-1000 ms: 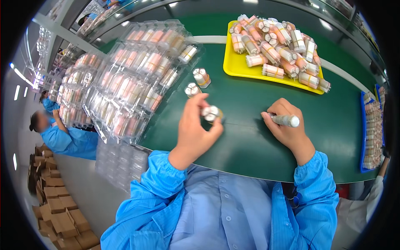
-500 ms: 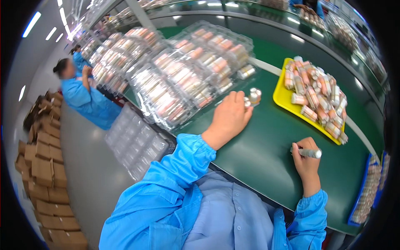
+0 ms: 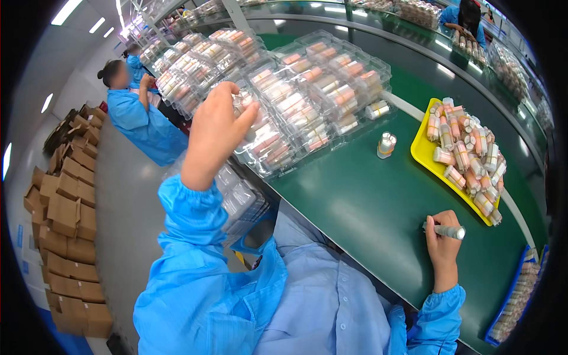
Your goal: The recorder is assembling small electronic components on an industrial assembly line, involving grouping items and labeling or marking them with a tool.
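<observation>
My left hand (image 3: 218,131) is raised over the near-left clear plastic tray (image 3: 269,168), thumb and fingers closed around a small bundle of pale cylinders (image 3: 241,102), mostly hidden by the fingers. The trays hold several rows of similar white and orange-pink bundles. My right hand (image 3: 444,251) is by the table's near edge, closed around a thick grey-white marker pen (image 3: 451,231) with a dark tip pointing left. One banded bundle (image 3: 386,145) stands upright alone on the green table (image 3: 349,189). To its right, a yellow tray (image 3: 421,148) carries a heap of such bundles.
More filled trays (image 3: 195,68) are stacked at the far left, with co-workers (image 3: 133,118) beyond. Empty clear trays (image 3: 239,198) lie below the table's left edge. A blue bin (image 3: 512,296) of bundles stands at right, and cardboard boxes (image 3: 68,219) line the floor.
My left hand has moved left from the table to above the trays, carrying a bundle. One bundle remains standing where it was. My right hand still holds the pen. The view has shifted slightly.
</observation>
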`<state>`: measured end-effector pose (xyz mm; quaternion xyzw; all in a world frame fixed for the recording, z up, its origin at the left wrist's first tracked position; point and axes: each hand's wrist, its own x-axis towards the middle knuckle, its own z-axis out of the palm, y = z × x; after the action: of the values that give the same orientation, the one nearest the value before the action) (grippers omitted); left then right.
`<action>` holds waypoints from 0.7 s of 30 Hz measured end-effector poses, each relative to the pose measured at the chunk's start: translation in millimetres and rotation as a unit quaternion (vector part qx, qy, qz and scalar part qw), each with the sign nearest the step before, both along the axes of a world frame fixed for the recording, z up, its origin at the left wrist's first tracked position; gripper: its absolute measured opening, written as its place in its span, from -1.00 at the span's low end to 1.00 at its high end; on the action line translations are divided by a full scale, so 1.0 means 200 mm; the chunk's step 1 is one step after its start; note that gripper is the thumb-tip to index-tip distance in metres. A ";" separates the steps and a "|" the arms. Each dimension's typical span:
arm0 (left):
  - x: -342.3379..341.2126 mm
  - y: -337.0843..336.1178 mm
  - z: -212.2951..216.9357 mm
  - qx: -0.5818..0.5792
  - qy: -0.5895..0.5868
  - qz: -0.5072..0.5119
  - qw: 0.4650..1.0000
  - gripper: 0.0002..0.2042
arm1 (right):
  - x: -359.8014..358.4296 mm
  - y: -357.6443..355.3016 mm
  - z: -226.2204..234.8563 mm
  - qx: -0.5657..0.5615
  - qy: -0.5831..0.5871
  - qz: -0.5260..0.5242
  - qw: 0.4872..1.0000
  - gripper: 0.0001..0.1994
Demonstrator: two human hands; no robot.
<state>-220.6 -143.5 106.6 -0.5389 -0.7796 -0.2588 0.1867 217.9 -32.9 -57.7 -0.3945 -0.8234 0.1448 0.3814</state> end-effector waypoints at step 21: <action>-0.48 0.25 0.16 -0.149 0.202 0.117 0.961 -0.69 | -0.01 0.00 0.00 0.012 -0.014 0.001 1.000 -0.83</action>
<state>-316.9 -92.5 139.0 -0.5063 -0.8134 -0.0016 0.2864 216.7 -33.6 -57.4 -0.3909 -0.8306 0.1300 0.3746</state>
